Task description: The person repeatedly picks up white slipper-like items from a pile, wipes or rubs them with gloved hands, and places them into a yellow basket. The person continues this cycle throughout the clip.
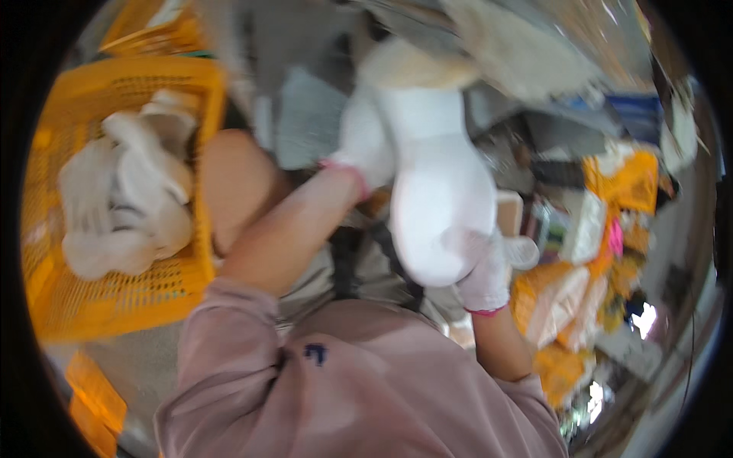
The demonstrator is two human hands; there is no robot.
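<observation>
**A:** In the head view, what do your hands hold?

**Me:** Both hold the same thing: a long white soft knitted sock (439,183), pulled over a form, I think. It stands in the centre of the frame, a little right, with a cream-coloured band at its upper end. My left hand (366,145), in a white glove with a pink cuff, is closed on the upper part of the sock, left of its middle. My right hand (485,267), in the same kind of glove, grips the rounded lower end, at lower centre-right.

**A:** How will it handle, in your judgement?

**Me:** It looks light and soft, a fabric that gives and stretches. Not fragile and not slippery, I think, because knit against the cloth glove should hold well. Here it seems filled out and smooth, so it probably keeps its shape only while something is inside.

**A:** Where is it best to take hold?

**Me:** At the two ends, I judge: near the cream band and at the round toe, as now. In the middle the fabric is tight and smooth.

**A:** And around you?

**Me:** At the left of the frame is a yellow plastic mesh basket (53,305) with a pile of white socks (126,206) inside. At the right are yellow packages (553,301), blurred.
</observation>
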